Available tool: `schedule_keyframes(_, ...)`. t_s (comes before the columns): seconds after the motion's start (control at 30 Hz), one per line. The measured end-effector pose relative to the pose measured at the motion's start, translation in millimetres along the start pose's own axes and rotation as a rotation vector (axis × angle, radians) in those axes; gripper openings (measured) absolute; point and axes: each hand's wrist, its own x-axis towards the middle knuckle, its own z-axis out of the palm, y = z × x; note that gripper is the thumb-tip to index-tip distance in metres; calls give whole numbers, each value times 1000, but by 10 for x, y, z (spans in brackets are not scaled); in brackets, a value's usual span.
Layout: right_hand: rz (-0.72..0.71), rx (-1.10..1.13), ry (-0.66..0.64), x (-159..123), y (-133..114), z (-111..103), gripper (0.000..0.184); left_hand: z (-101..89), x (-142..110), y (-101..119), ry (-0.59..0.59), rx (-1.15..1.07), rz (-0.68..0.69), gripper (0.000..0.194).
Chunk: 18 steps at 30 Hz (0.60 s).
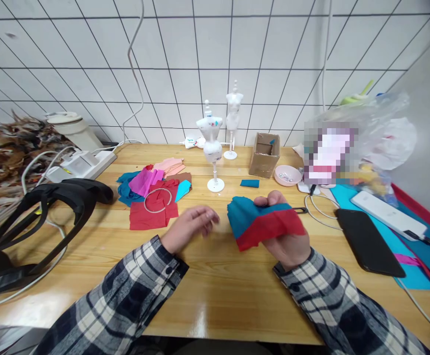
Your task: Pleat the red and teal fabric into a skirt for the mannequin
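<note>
My right hand [290, 246] grips a teal and red piece of crinkled sheet [262, 219], paper or cloth, that covers much of the palm. My left hand [192, 224] hovers above the table to the left of it, fingers loosely bent and apart, with nothing in them. Between and beyond the hands stands a small white dress form [213, 140]. A second dress form [233, 118] is behind it. Near my left hand lie red pieces [148, 214], a magenta piece [146, 182] and a metal ring [157, 200]. A small teal scrap [249, 183] lies beyond my right hand.
A cardboard box [264, 155] and a pink bowl [287, 175] stand at the back. A black phone [370, 241], white power bank [388, 214] and cables are on the right. On the left are a black headset frame [52, 231] and a power strip [83, 165].
</note>
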Motion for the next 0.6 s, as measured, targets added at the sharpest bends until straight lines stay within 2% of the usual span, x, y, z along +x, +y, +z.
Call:
schedule_keyframes(0.1, 69, 193, 66, 35, -10, -35, 18, 129, -121, 40, -949, -199, -380, 81)
schedule_keyframes(0.13, 88, 220, 90, 48, -8, -54, 17, 200, -156, 33, -1166, -235, -466, 87)
schedule_keyframes(0.17, 106, 234, 112, 55, -1, -70, 16, 277, -183, 14, -1284, -295, -508, 91)
schedule_keyframes(0.2, 125, 238, 129, 55, 10, -79, 16, 355, -199, -14, -1316, -394, -507, 97)
schedule_keyframes(0.23, 148, 237, 135, 45, 27, -80, 16, 426, -205, -47, -1278, -502, -503, 101)
schedule_keyframes(0.27, 175, 236, 127, 26, 49, -71, 17, 486, -199, -78, -1179, -628, -480, 102)
schedule_keyframes(0.4, 282, 235, -42, -97, 178, 35, 23, 554, -117, -85, -675, -1048, -334, 93)
schedule_keyframes(0.5, 272, 251, -155, -152, 265, 99, 22, 448, -67, 11, -368, -1147, -216, 73)
schedule_keyframes(0.6, 277, 172, -314, -128, 293, 64, 17, 275, -55, 70, -87, -1093, -184, 47)
